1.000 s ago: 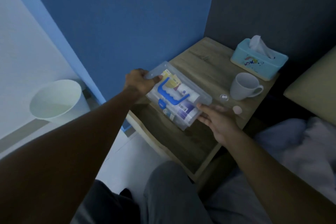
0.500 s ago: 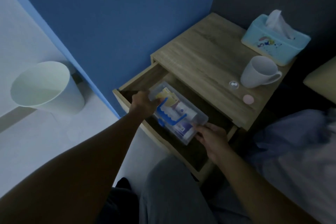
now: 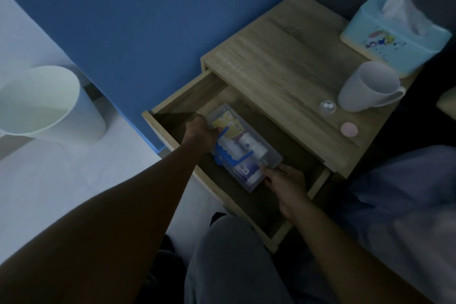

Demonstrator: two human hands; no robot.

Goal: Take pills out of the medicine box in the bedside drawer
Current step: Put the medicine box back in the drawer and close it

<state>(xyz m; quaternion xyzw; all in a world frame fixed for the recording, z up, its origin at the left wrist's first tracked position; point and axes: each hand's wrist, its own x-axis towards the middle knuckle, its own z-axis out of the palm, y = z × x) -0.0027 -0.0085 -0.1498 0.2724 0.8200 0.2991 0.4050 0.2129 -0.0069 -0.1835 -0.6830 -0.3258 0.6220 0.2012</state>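
The clear medicine box (image 3: 243,147) is gripped at opposite ends by the left hand (image 3: 202,132) and right hand (image 3: 283,181) inside the open drawer (image 3: 187,99), while two pills appear already set in a small clear cap (image 3: 327,107) on the nightstand (image 3: 278,74).

No legible text or labels anywhere

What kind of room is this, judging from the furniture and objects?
Most likely a bedroom. A small wooden bedside table with an open drawer stands against the blue wall, bedding lies at the right, and a tissue box and mug sit on the tabletop.
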